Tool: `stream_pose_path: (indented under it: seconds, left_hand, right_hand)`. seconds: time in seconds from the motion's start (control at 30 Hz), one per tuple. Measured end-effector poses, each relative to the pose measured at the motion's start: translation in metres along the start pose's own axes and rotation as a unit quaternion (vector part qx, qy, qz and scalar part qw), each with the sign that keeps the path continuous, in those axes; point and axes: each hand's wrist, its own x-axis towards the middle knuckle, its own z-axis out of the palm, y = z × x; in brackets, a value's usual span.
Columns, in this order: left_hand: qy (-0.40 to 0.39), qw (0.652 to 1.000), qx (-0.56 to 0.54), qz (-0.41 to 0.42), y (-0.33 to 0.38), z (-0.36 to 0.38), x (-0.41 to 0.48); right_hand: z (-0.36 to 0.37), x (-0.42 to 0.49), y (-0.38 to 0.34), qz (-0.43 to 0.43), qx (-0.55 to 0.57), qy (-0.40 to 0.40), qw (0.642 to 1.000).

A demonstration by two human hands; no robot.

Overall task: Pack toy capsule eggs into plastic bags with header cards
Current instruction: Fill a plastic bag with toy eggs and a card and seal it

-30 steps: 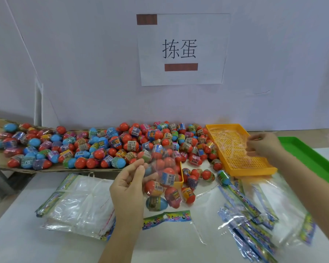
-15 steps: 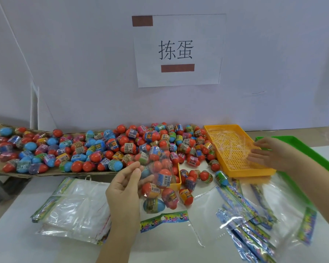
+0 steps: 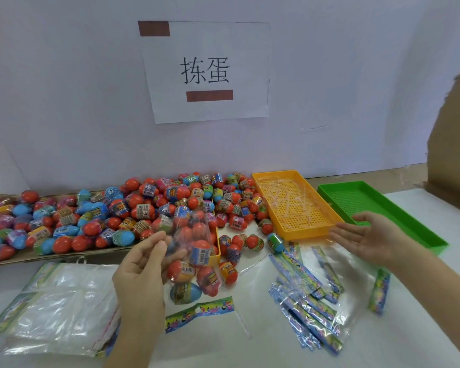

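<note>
My left hand (image 3: 144, 272) holds up a clear plastic bag (image 3: 194, 251) by its open top; several red and blue capsule eggs sit inside, and its colourful header card (image 3: 199, 312) hangs at the bottom near the table. My right hand (image 3: 367, 236) is open, palm up, fingers spread, hovering in front of the yellow tray (image 3: 298, 229) and holding nothing. A big pile of loose eggs (image 3: 117, 213) covers the cardboard at the back left.
The yellow perforated tray holds thin clear strips. A green tray (image 3: 398, 221) stands to its right. Empty header-card bags lie in a stack at the left (image 3: 53, 312) and a fanned heap at the right (image 3: 311, 306). A cardboard panel (image 3: 454, 155) rises at far right.
My right hand has drawn back from the yellow tray toward me and opened palm up. My left hand keeps holding the bag of eggs in place. The view shifted slightly left.
</note>
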Motion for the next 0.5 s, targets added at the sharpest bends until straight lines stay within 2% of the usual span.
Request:
stream_pose_path:
  seconds: [0.07, 0.13, 0.23, 0.3, 0.37, 0.47, 0.5]
  left_hand:
    - [0.004, 1.0, 0.001, 0.001, 0.0, -0.001, 0.001]
    - [0.006, 1.0, -0.002, 0.002, 0.0, -0.001, 0.002]
    - [0.005, 1.0, 0.002, 0.009, 0.0, -0.001, 0.002]
    - [0.001, 1.0, 0.003, 0.012, -0.001, -0.001, 0.002]
    - [-0.003, 1.0, 0.002, 0.015, 0.0, -0.001, 0.001]
    - [-0.008, 1.0, 0.004, 0.023, 0.0, 0.0, 0.0]
    - [-0.01, 1.0, 0.005, 0.024, 0.0, 0.0, 0.0]
  right_hand:
    - [0.0, -0.001, 0.004, -0.006, -0.076, 0.002, 0.997]
    - [-0.002, -0.001, 0.005, -0.032, -0.207, 0.004, 0.978]
    - [-0.003, -0.011, 0.003, -0.086, -0.394, -0.007, 0.915]
    - [-0.002, -0.02, 0.0, -0.142, -0.479, -0.005, 0.866]
    - [-0.001, -0.023, -0.003, -0.236, -0.476, 0.016, 0.847]
    - [0.002, -0.029, -0.016, -0.384, -0.386, 0.065, 0.837]
    - [0.005, -0.031, -0.021, -0.411, -0.337, 0.06, 0.845]
